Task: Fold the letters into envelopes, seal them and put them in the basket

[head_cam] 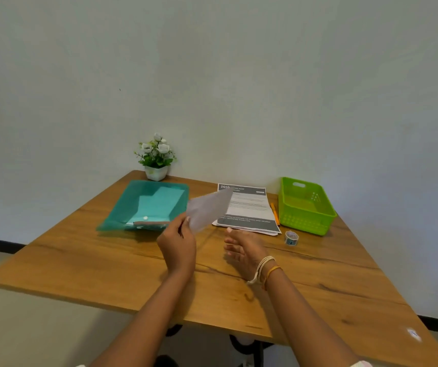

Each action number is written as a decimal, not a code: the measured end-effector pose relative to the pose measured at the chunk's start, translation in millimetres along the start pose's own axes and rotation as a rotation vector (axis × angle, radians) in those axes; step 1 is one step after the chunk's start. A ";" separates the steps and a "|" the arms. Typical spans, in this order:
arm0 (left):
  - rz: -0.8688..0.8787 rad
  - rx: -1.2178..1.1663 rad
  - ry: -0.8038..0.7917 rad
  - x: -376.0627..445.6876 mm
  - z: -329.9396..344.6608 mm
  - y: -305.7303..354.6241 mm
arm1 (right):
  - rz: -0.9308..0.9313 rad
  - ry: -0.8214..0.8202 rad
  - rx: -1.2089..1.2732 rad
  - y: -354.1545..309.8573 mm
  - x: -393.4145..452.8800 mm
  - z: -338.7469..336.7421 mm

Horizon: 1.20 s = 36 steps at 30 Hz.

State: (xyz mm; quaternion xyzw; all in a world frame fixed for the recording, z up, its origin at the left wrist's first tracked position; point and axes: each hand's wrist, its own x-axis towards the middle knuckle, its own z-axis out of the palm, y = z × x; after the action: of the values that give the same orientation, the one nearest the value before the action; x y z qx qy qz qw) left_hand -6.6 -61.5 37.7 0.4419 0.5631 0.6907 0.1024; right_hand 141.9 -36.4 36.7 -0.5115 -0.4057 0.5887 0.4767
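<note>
Right hand: the right hand [241,250] is seen above the table, palm turned inward, fingers loosely spread and relaxed; nothing is held in it. Cord and orange bracelets [264,271] are worn at the wrist.
Left hand: the left hand [178,245] is raised over the table, and the lower corner of a white envelope [209,209] is pinched between its thumb and fingers.
Envelope: it is held in the air, blurred, slanting up and to the right, its far end overlapping the printed sheets in the view.
Table: a wooden table [106,274] is set against a pale wall.
Tape: a small roll of patterned tape [291,237] is seen just right of the sheets, near the basket's front.
Letters: a stack of printed letters [249,207] lies flat behind the right hand; an orange pen [274,213] lies along its right edge.
Tray: a teal tray [122,210] is placed at the left, with teal sheets inside.
Basket: a green basket [305,207] stands at the right rear; no envelope is visible inside.
Plant: a small potted plant [156,161] with white flowers stands at the back edge.
</note>
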 end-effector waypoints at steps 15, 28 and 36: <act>-0.628 0.018 -0.338 9.5 14.3 -39.7 | -0.090 0.597 -0.645 21.2 5.1 -69.0; -0.084 0.678 -0.625 -10.7 61.0 -48.9 | -0.195 0.616 -1.335 45.8 -7.2 -93.8; 0.265 0.848 -0.636 -25.6 62.6 -61.1 | -0.325 0.656 -0.920 32.0 21.4 -136.2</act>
State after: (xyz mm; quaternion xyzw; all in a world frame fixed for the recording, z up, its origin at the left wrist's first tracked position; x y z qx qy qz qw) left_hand 32.1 -13.8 -29.6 0.6989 0.6729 0.2423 -0.0075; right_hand 271.5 -23.9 -18.8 -0.7525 -0.5240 0.0823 0.3904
